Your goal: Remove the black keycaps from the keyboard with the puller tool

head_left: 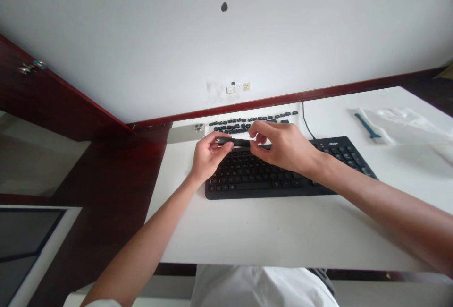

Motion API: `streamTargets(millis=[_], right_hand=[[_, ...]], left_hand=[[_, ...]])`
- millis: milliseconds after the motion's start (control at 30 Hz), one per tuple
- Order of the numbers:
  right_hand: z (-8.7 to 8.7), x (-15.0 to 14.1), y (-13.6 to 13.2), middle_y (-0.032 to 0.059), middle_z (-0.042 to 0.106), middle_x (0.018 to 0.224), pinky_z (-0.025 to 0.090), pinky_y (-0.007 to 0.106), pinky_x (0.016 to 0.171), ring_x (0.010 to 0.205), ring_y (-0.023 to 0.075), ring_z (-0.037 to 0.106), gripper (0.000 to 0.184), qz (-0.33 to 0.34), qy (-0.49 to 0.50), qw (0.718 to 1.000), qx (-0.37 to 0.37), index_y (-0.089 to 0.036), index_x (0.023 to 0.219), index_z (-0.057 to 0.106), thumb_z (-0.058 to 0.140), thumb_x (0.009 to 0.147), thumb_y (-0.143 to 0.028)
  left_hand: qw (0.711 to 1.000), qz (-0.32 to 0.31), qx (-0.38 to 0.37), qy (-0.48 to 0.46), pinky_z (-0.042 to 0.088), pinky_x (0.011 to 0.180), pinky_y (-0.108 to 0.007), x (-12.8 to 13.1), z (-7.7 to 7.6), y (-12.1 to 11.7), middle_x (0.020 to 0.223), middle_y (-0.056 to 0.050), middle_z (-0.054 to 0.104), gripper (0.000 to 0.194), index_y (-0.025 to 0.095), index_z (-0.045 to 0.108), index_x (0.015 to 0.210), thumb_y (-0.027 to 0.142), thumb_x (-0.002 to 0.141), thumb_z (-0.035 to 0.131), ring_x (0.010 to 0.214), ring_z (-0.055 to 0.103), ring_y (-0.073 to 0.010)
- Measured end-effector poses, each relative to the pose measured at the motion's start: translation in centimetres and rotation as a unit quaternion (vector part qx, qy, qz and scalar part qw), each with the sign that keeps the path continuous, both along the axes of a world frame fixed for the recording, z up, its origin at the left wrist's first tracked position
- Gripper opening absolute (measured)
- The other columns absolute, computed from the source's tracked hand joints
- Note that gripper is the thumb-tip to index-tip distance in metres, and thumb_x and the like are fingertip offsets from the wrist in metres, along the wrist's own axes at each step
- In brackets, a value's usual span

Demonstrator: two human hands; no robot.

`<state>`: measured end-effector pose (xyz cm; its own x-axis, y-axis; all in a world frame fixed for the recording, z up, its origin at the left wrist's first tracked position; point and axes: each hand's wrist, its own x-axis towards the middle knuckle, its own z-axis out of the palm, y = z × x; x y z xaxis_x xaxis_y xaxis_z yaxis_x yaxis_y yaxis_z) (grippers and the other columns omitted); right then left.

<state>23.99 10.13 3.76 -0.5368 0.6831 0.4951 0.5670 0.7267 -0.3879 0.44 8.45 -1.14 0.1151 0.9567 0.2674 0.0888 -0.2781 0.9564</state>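
Note:
Both my hands are raised over the back left part of a black keyboard on a white desk. Between them a slim black tool lies almost level; its left end looks metallic, and its exact kind is too small to make out. The fingers and thumb of my left hand are closed around the left end. At the other end, my right hand pinches the tool between thumb and fingers. Behind the hands, loose black keycaps lie in rows, partly hidden by my right hand.
A phone lies at the back left of the desk. From the keyboard's back edge a cable runs toward the wall. On the right are a blue brush and a clear plastic bag. Wall sockets sit behind the desk.

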Motion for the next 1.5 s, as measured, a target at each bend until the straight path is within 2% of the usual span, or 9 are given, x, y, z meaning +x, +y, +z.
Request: streamTargets(millis=[100,233,333,533,767,933,1167,1367,1500], right_hand=[[0.1,0.7,1.3,0.0038,0.072,0.088,0.047,0.029,0.066,0.072,0.0169,0.066,0.015,-0.038,0.071,0.996,-0.037,-0.02,0.106,0.061,0.061,0.092,-0.026],[-0.7,1.5,3.4,0.0055,0.074,0.088,0.051,0.031,0.067,0.071,0.0173,0.067,0.033,-0.06,0.188,0.966,-0.164,-0.02,0.11,0.062,0.058,0.099,-0.052],[-1.6,1.7,4.4,0.007,0.073,0.087,0.05,0.03,0.064,0.069,0.0153,0.065,0.051,-0.014,0.279,0.927,-0.249,-0.019,0.108,0.062,0.037,0.105,-0.063],[-2.0,0.2,2.6,0.0106,0.073,0.115,0.058,0.04,0.088,0.103,0.0237,0.07,0.038,0.117,0.212,0.904,-0.353,-0.019,0.11,0.066,0.072,0.09,-0.051],[-2.3,-1.4,0.8,0.0073,0.072,0.101,0.058,0.04,0.089,0.097,0.0222,0.069,0.031,0.118,0.268,0.878,-0.378,-0.018,0.106,0.066,0.062,0.098,-0.047],[-1.5,-1.4,0.5,0.0013,0.065,0.087,0.057,0.035,0.083,0.084,0.0172,0.065,0.031,0.139,0.304,0.832,-0.443,-0.02,0.098,0.058,0.061,0.098,-0.051],[-1.4,-1.4,-0.4,0.0004,0.058,0.082,0.047,0.026,0.067,0.073,0.013,0.055,0.043,0.209,0.195,0.818,-0.5,-0.017,0.097,0.062,0.058,0.098,-0.059],[-1.4,-1.6,-0.9,-0.0005,0.053,0.083,0.047,0.026,0.068,0.073,0.012,0.049,0.041,0.24,0.181,0.823,-0.482,-0.017,0.099,0.063,0.058,0.099,-0.058],[-1.3,-1.6,-1.0,-0.0024,0.057,0.08,0.048,0.026,0.065,0.069,0.0117,0.052,0.043,0.228,0.212,0.795,-0.52,-0.021,0.12,0.056,0.063,0.097,-0.056]], left_hand=[[0.993,-0.01,-0.064,-0.103,0.062,0.082,-0.029,-0.1,-0.3,0.3,0.093,-0.004,0.074,0.026,0.019,0.073,0.105,0.033,0.085,0.082,0.084,0.076,-0.0172],[0.967,-0.019,-0.145,-0.208,0.061,0.082,-0.025,0.3,-0.7,0.5,0.084,-0.001,0.073,0.028,0.019,0.073,0.104,0.03,0.081,0.085,0.082,0.075,-0.014],[0.95,-0.007,-0.177,-0.257,0.06,0.079,-0.021,0.3,-0.7,0.6,0.082,0.001,0.072,0.032,0.018,0.071,0.104,0.03,0.078,0.087,0.079,0.074,-0.0117],[0.922,0.013,-0.225,-0.316,0.058,0.074,-0.018,0.8,-0.5,0.5,0.09,0.001,0.074,0.039,0.02,0.063,0.105,0.031,0.076,0.088,0.077,0.073,-0.0089],[0.96,-0.063,-0.192,-0.194,0.057,0.074,-0.025,2.3,-0.4,-1.3,0.091,-0.002,0.073,0.033,0.019,0.058,0.096,0.035,0.083,0.084,0.077,0.072,-0.0135],[0.975,-0.082,-0.147,-0.146,0.056,0.073,-0.028,1.9,-0.2,-1.2,0.081,-0.001,0.067,0.034,0.018,0.058,0.091,0.044,0.087,0.079,0.077,0.067,-0.0145],[0.957,-0.094,-0.136,-0.24,0.047,0.058,-0.02,0.2,-0.3,0.3,0.086,0.002,0.061,0.054,0.021,0.063,0.123,0.049,0.082,0.083,0.064,0.058,-0.0078],[0.949,-0.099,-0.168,-0.247,0.052,0.062,-0.025,-0.3,-0.2,0.4,0.081,-0.001,0.066,0.051,0.017,0.073,0.103,0.057,0.075,0.086,0.064,0.062,-0.0113],[0.945,-0.112,-0.205,-0.228,0.055,0.072,-0.024,-0.4,0.8,0.7,0.087,-0.005,0.071,0.042,0.015,0.076,0.095,0.053,0.079,0.085,0.079,0.067,-0.0133]])
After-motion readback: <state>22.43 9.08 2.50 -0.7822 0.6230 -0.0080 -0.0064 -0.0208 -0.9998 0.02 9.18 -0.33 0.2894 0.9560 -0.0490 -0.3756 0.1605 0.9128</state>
